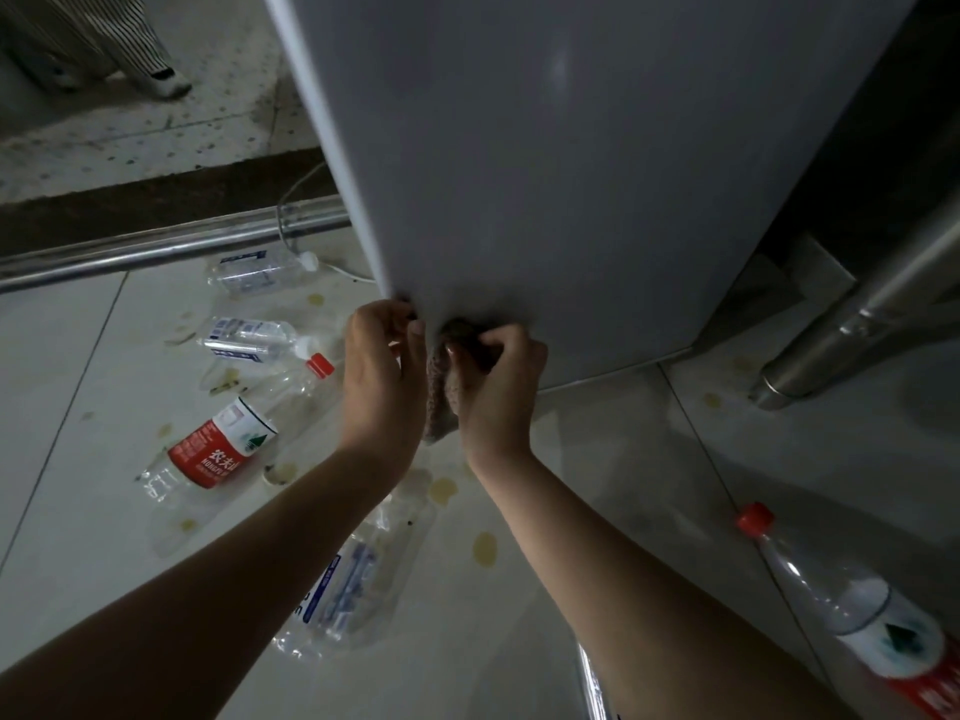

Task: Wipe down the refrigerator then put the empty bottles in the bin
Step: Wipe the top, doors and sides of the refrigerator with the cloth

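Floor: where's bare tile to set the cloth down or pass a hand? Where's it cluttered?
Free: tile between the base of the refrigerator, the right forearm and the red-capped bottle at right; also below the metal rail, left of the red-label bottle. Crowded: left of and below the left hand, where that bottle and three blue-label bottles lie among stains.

Grey refrigerator (571, 174) upright; 5 clear bottles (234, 439) flat around its base.

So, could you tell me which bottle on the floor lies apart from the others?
The red-capped bottle at the lower right, alone beyond the right hand. The other four bottles lie grouped at the left, near the left hand.
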